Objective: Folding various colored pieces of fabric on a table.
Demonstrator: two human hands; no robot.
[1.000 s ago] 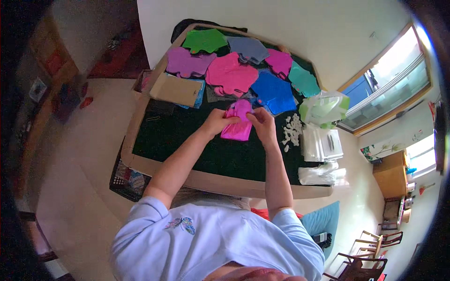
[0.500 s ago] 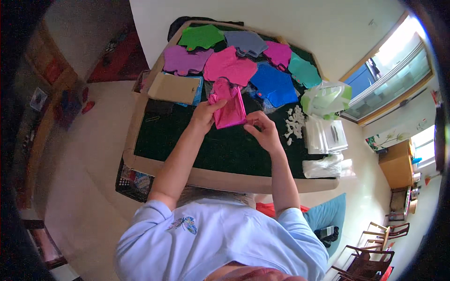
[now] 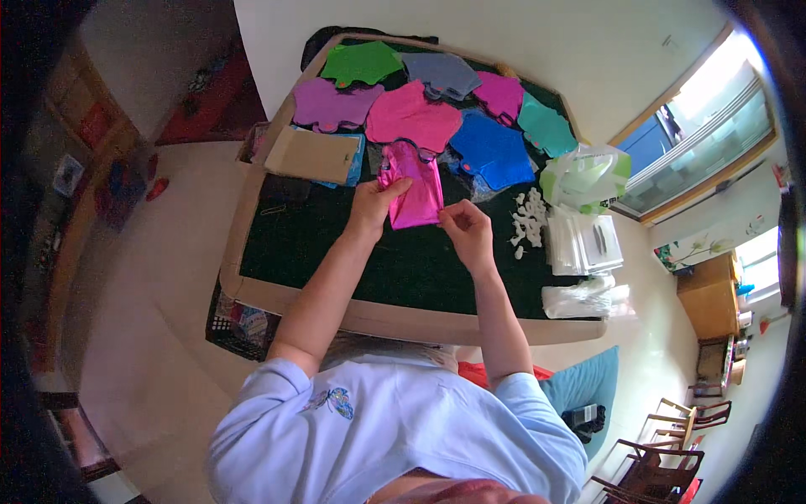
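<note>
A shiny bright pink folded piece of foil-like material (image 3: 417,197) is held up over the dark green table top. My left hand (image 3: 372,204) grips its left side, thumb on top. At its lower right corner my right hand (image 3: 467,228) pinches the edge between thumb and fingertips. Just beyond lies a pink shaped piece (image 3: 413,118) with black trim. Close to my right hand is a shiny blue piece (image 3: 495,151) of similar outline, and farther right a small heap of white bits (image 3: 529,220).
Purple (image 3: 336,105), green (image 3: 363,64), grey (image 3: 441,74), magenta (image 3: 501,95) and teal (image 3: 546,126) pieces cover the far table. Cardboard (image 3: 315,156) lies at left. A green-white plastic bag (image 3: 585,178) and stacks of clear sleeves (image 3: 578,244) stand at right. The padded table rim (image 3: 403,326) faces me.
The pink foil piece has flattened, its folded right side no longer standing open. My right hand has closed onto its lower corner; my left hand has shifted slightly right.
</note>
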